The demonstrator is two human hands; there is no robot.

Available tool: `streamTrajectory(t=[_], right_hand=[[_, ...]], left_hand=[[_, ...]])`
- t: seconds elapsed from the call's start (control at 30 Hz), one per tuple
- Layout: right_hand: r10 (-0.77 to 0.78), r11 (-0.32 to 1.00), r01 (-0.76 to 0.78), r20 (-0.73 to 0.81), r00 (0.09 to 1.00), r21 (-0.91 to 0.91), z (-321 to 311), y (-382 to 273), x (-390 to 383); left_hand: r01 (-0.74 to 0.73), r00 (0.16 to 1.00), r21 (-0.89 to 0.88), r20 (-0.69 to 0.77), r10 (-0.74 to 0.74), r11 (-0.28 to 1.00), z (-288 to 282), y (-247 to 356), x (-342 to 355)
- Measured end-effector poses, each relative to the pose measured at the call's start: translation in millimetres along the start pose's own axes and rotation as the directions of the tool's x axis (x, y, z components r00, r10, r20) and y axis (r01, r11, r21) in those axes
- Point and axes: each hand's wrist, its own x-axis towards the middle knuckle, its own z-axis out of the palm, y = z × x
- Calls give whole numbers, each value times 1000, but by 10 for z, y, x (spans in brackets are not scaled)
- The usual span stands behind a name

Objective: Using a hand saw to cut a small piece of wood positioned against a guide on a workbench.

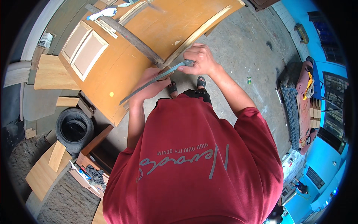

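Observation:
My right hand (197, 59) grips the handle of a grey hand saw (146, 84), whose long toothed blade slants down to the left. Behind the blade, my left hand (147, 89) is closed on a small brown piece of wood (165, 75), partly hidden by the saw and my fingers. Both hands are at the near edge of an orange wooden tabletop (97, 95). Just beyond them lie a long grey wooden batten (136, 41) and a pale wooden strip (197, 33). Two white-framed panels (84, 50) rest at the left, and a white glove (104, 13) lies at the far end.
Stacked tyres (74, 143) and loose plywood boards (44, 171) are on the left. A concrete floor (246, 44) extends to the right, with a padded, cloth-covered stack (296, 104) by the blue wall. Another person (301, 186) is in the distance at lower right. My sandalled feet show below my hands.

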Motion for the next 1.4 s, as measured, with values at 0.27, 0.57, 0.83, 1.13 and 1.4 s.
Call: streamTrajectory(t=[0.27, 0.57, 0.83, 1.13, 1.4], right_hand=[[96, 981, -106, -66, 993, -164, -394, 312, -302], [-66, 992, 67, 14, 998, -108, -168, -346, 127], [-6, 956, 9, 11, 1000, -292, -556, -12, -118], [50, 940, -56, -26, 998, -337, -686, 99, -203], [25, 949, -38, -43, 999, -313, -701, 35, -126]], left_hand=[[-61, 997, -65, -51, 57, 996, -193, -181, -188], [1, 992, 170, -123, 20, 985, -7, 515, -173], [46, 984, 209, -178, -8, 977, -87, 547, -303], [3, 974, 350, -214, 77, 937, -6, 612, -311], [-149, 956, 291, -202, 213, 945, -29, 641, -372]])
